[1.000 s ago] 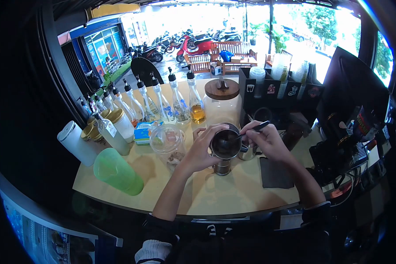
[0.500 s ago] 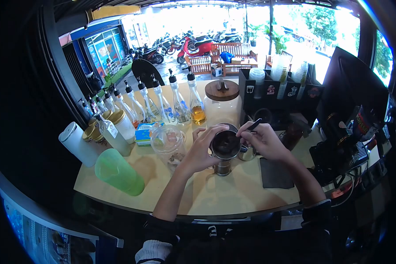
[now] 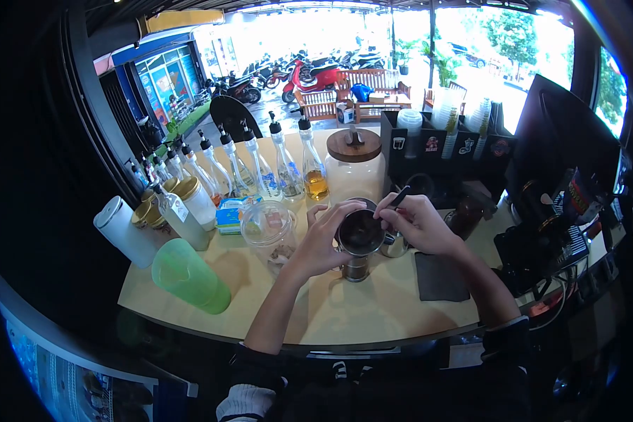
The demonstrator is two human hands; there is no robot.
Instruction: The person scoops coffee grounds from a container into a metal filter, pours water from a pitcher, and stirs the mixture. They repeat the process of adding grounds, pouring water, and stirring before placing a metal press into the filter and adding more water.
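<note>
My left hand [image 3: 329,238] is wrapped round the side of a round vessel with a dark inside [image 3: 361,232]. Below its rim a shiny metal lower part [image 3: 356,269] shows. My right hand [image 3: 420,224] pinches a thin black-handled utensil [image 3: 401,197] over the vessel's right edge; its lower end is hidden by the fingers and the dark inside. Behind my right hand a small metal pitcher [image 3: 394,246] is partly covered. To the left of my left hand stands a clear plastic cup [image 3: 269,226] with something pale near its bottom.
A green tumbler [image 3: 191,274] stands front left. Behind it are several pump bottles [image 3: 280,158] and a blue packet [image 3: 236,216]. A wooden-lidded jar [image 3: 356,169], a black cup rack [image 3: 449,151] and a dark cloth [image 3: 441,276] are beyond and right. A dark screen [image 3: 559,141] rises at right.
The black handle has tipped more upright, and my right hand has shifted slightly left with it. My left hand still holds the vessel in the same place.
</note>
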